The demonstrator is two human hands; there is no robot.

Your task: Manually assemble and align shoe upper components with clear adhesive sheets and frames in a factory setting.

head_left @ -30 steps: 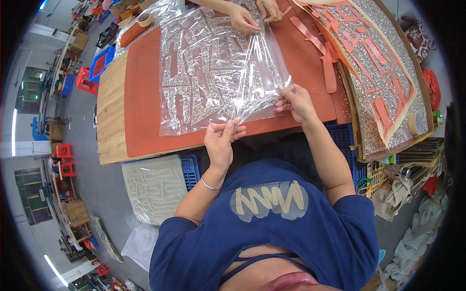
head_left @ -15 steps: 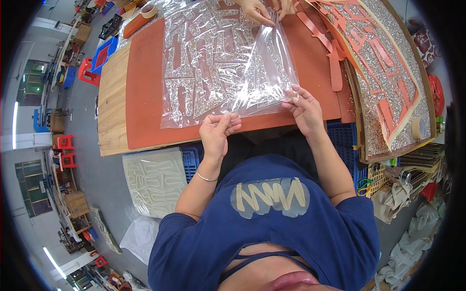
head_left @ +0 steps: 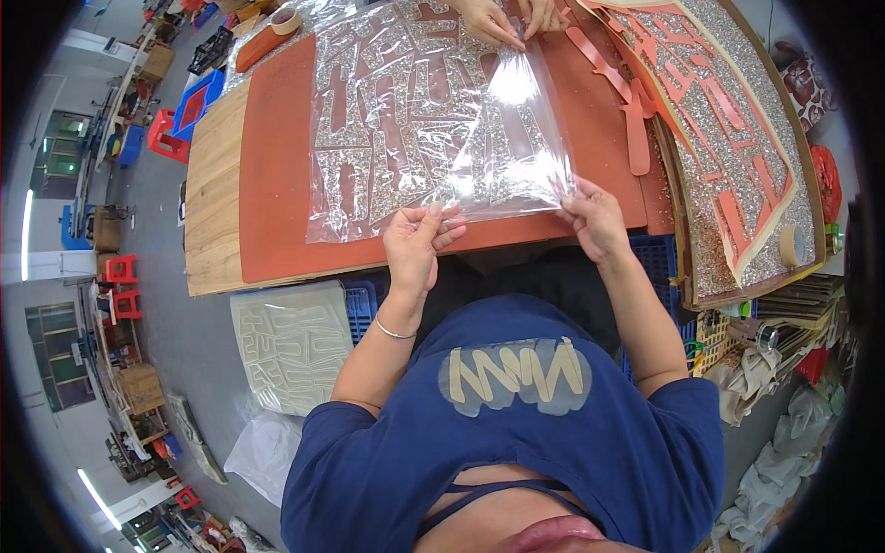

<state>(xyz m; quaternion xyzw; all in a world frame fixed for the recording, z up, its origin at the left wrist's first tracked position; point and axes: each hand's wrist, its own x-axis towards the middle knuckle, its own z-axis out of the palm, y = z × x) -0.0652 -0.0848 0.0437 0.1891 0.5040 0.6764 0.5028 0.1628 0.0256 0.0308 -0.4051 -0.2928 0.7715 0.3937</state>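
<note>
A clear plastic film lies over a glittery silver sheet with several long cut-out shapes, on a reddish-brown mat. My right hand pinches the film's near right corner and pulls it taut. At the middle of the near edge, my left hand has its thumb pressed against the forefinger on the film, the other fingers loosely curled. Across the table, another person's hands grip the film near its far right part. Bright glare hides part of the sheet beneath.
Orange cut strips lie right of the film. Beyond them a glitter-covered board carries more orange pieces and a tape roll. Below the table's left side sits a pale patterned sheet by a blue crate.
My right hand has moved right and slightly down, drawing the film's corner outward and flattening its folds. My left hand has shifted slightly right. The other person's hands stay nearly in place.
</note>
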